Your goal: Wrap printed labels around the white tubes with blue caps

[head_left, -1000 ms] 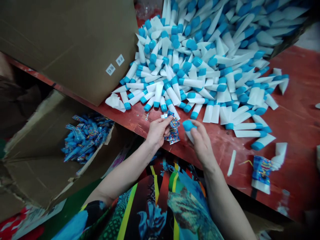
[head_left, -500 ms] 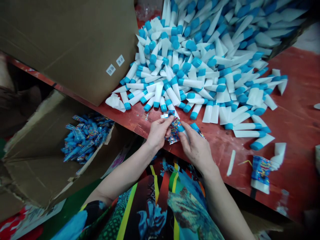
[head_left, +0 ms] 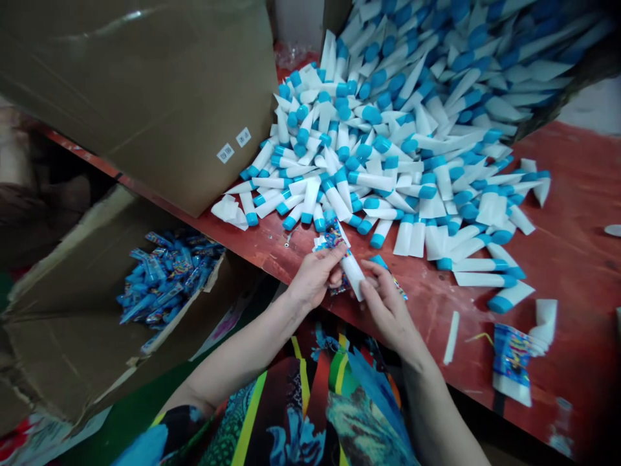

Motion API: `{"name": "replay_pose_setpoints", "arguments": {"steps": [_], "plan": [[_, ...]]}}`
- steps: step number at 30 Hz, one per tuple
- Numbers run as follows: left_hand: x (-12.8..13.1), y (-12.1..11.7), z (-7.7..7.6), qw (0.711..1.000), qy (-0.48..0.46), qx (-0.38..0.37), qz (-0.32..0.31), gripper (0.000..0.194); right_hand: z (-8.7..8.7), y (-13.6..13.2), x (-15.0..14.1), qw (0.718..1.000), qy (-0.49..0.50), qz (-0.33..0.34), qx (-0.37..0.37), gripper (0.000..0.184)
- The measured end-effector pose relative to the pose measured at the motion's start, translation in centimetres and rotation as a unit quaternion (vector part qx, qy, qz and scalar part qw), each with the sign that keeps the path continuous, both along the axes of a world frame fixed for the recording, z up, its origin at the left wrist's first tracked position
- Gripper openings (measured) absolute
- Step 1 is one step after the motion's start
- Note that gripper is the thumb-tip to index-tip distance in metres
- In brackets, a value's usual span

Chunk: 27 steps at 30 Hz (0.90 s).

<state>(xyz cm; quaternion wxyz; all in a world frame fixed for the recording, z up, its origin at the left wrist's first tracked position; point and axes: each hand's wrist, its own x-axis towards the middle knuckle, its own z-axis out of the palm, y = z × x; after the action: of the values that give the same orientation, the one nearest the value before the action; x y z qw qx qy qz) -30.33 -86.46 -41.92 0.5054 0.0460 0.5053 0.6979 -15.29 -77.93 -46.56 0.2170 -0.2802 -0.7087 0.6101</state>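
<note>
My left hand (head_left: 314, 279) pinches a small colourful printed sleeve (head_left: 334, 238) at the front edge of the red table (head_left: 572, 259). My right hand (head_left: 385, 304) grips a white tube (head_left: 352, 272) by its lower end, its upper end inside the sleeve. Both hands are closed and almost touch. Just behind them a big pile of white tubes with blue caps (head_left: 402, 129) spreads across the table.
A large cardboard box (head_left: 145, 84) lies on the table at the left. Below the table edge an open carton (head_left: 72, 323) holds several tubes in colourful sleeves (head_left: 167, 275). More printed sleeves (head_left: 512, 353) and paper scraps lie at the right front. My patterned clothing fills the bottom.
My right hand brought the blue-capped tube to the sleeve in my left hand and pushed it in cap first; now only the white end shows. The view dropped slightly.
</note>
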Motion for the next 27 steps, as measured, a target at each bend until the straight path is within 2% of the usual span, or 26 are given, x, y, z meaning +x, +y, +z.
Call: {"name": "replay_pose_setpoints", "arguments": {"steps": [2, 5, 7, 10, 11, 12, 15, 17, 22, 27], "plan": [[0.4, -0.3, -0.5, 0.999, 0.003, -0.003, -0.034, 0.053, 0.0, -0.3, 0.5, 0.996, 0.003, -0.01, -0.083, 0.058], [1.3, -0.6, -1.0, 0.996, 0.012, -0.004, -0.085, 0.054, 0.2, -0.7, 0.3, 0.991, 0.036, -0.066, -0.113, 0.061], [1.4, -0.6, -0.9, 0.997, 0.019, 0.011, -0.068, 0.053, 0.4, -0.8, 0.0, 0.993, 0.04, -0.055, -0.101, 0.06], [0.5, -0.5, -0.3, 0.999, 0.021, 0.035, -0.003, 0.05, 0.5, -0.4, 0.2, 0.997, 0.032, 0.009, -0.075, 0.06], [0.1, -0.4, -0.1, 0.999, 0.02, 0.04, 0.013, 0.058, 0.4, -0.3, 0.3, 0.996, 0.035, 0.025, -0.072, 0.062], [-0.2, -0.4, 0.1, 0.999, 0.02, 0.044, 0.02, 0.074, 0.2, -0.2, 0.5, 0.996, 0.039, 0.035, -0.075, 0.065], [-0.3, -0.5, 0.3, 0.998, 0.027, 0.052, 0.023, 0.129, -0.6, 0.0, 0.7, 0.992, 0.045, 0.026, -0.112, 0.066], [0.0, -0.6, 0.4, 0.998, 0.027, 0.055, 0.019, 0.143, -1.0, -0.1, 0.6, 0.989, 0.046, 0.0, -0.142, 0.061], [0.6, -0.5, 0.3, 0.999, 0.019, 0.051, 0.004, 0.133, -1.1, -1.1, 0.1, 0.979, 0.07, -0.065, -0.182, 0.049], [1.1, -0.4, -0.6, 0.997, 0.065, 0.023, -0.023, 0.123, -1.1, -0.9, 0.1, 0.978, 0.06, -0.063, -0.188, 0.05]]}}
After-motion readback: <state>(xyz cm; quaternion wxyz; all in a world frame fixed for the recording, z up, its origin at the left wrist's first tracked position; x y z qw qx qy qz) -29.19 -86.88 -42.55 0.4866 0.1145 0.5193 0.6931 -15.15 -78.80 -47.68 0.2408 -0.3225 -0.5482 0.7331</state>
